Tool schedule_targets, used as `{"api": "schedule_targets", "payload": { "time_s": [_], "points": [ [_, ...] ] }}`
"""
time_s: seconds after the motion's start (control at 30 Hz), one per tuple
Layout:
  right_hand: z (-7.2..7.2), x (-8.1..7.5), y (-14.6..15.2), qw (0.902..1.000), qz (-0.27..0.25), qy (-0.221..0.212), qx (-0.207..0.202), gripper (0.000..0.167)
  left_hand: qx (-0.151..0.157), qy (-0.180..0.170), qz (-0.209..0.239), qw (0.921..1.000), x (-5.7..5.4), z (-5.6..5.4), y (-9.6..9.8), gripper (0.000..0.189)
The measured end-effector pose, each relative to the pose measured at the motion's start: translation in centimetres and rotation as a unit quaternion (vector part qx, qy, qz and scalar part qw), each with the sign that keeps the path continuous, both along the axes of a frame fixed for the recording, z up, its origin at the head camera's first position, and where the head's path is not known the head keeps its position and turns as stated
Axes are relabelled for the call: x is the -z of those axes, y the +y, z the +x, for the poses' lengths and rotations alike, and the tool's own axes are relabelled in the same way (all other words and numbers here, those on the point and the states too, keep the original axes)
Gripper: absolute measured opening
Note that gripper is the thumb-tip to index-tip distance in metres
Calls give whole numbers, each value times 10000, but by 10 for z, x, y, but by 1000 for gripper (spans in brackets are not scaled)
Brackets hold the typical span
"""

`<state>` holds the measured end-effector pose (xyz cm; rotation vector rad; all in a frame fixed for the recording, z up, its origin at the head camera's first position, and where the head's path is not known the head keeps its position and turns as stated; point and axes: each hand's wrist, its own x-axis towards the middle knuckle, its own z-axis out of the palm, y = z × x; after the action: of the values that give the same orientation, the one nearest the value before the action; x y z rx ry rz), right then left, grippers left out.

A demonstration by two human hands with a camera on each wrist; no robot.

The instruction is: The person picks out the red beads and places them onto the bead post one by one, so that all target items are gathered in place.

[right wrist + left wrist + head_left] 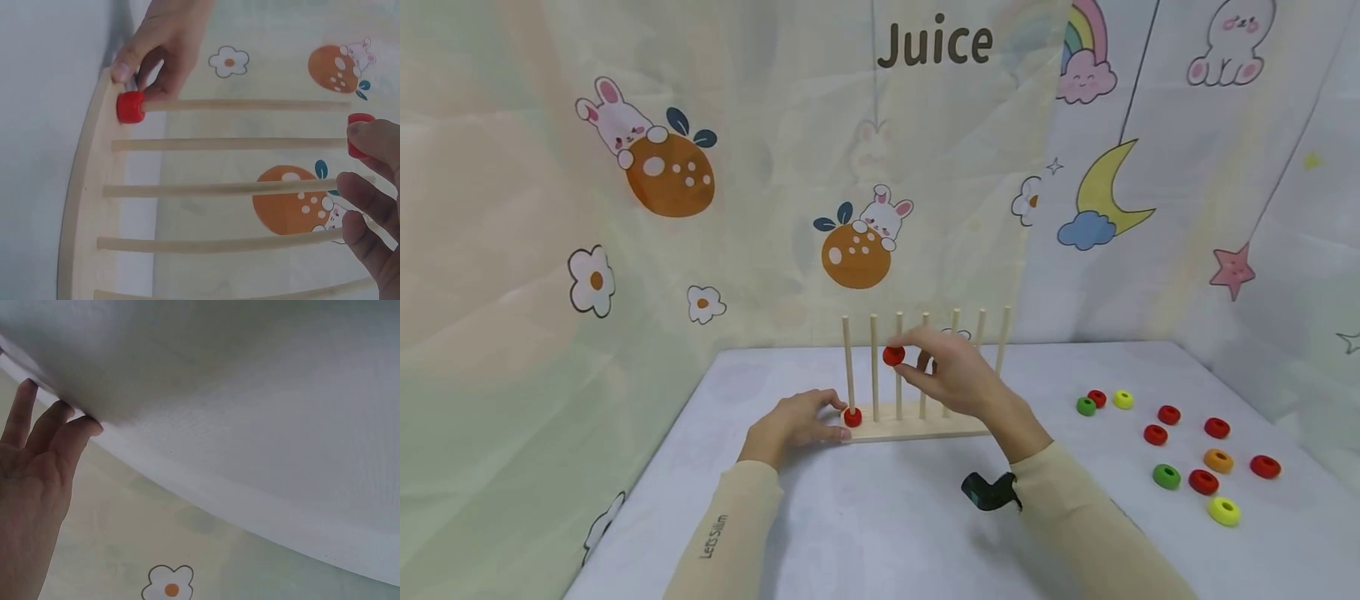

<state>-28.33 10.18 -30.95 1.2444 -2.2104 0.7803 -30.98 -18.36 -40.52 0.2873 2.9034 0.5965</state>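
Note:
A wooden rack (910, 427) with several upright pegs stands on the table. My left hand (793, 425) grips its left end, thumb at the front edge and fingers behind. Beside that hand, a red bead (852, 417) sits at the foot of the leftmost peg. Up near the peg tops, my right hand (951, 367) pinches another red bead (893, 356) between thumb and finger. From the right wrist view, this held bead (360, 135) appears close to the tip of the second peg (231, 144); whether it touches the peg I cannot tell.
Several loose beads lie on the table's right side, among them a green bead (1167, 477), an orange bead (1218, 461) and a yellow bead (1224, 511). A printed curtain (760, 167) hangs behind the table (865, 517). A dark strap (988, 492) shows at my right sleeve.

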Motion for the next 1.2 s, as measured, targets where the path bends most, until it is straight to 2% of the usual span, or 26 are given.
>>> {"api": "schedule_targets", "payload": {
  "time_s": [0.3, 0.7, 0.97, 1.2],
  "points": [
    [-7, -9, -22, 9991, -380, 189, -44, 32, -113, -84, -17, 9999, 1, -2, -1, 52],
    [-17, -22, -49, 9970, -703, 173, 286, 28, -176, -68, 81, 9998, 2, 0, 0, 47],
    [-22, -26, -59, 9966, -677, 26, 479, 26, -205, -110, 63, 9997, 3, 0, 4, 48],
    [-23, -35, -68, 9959, -400, -355, 733, 27, -205, -90, -29, 9997, 1, 0, 2, 51]
  ]
}}
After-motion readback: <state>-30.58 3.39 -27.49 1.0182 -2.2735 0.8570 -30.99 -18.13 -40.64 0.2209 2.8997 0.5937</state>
